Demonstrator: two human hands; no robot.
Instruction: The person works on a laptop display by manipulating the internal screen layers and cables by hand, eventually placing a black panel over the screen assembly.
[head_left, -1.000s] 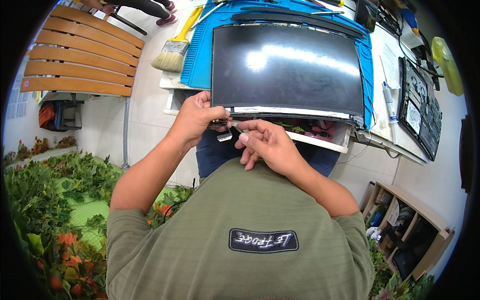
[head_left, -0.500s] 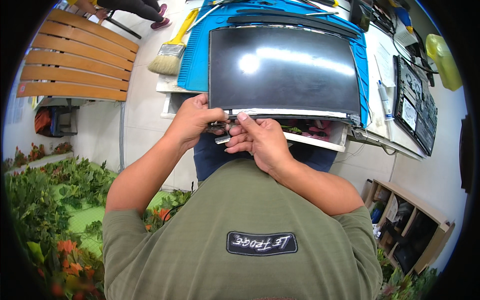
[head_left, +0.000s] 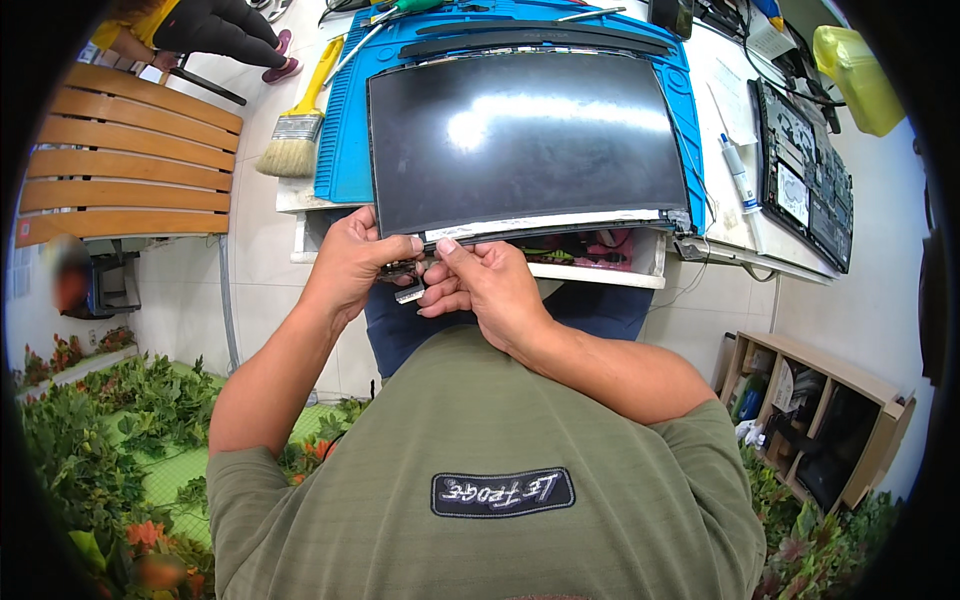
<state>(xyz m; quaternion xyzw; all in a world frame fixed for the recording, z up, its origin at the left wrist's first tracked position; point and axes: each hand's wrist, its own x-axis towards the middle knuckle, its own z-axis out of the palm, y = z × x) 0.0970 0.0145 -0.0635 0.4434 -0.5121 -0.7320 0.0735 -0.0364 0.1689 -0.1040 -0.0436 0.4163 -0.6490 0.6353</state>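
A dark laptop screen panel (head_left: 520,150) with a pale strip along its lower edge rests on the blue mat (head_left: 340,150). My left hand (head_left: 355,260) is closed on the panel's lower left corner, its thumb over the edge. Just right of it, my right hand (head_left: 480,285) has its thumb on the lower edge, index finger behind it and the other fingers curled. A small connector on a cable (head_left: 408,294) hangs between my hands; whether fingers hold it too I cannot tell. Below the panel is an open drawer (head_left: 650,272) with small items inside.
A brush (head_left: 290,143) lies left of the mat. A disassembled laptop (head_left: 800,180), marker (head_left: 740,175) and yellow bag (head_left: 855,80) are at right. A wooden bench (head_left: 130,150) stands upper left, beside another person's legs (head_left: 230,40). A wooden shelf (head_left: 800,420) is lower right; foliage (head_left: 110,450) lower left.
My right hand moved up, its thumb onto the panel's lower edge beside my left hand, which keeps its grip. The whole scene has shifted leftward in the picture, its upper part slightly down.
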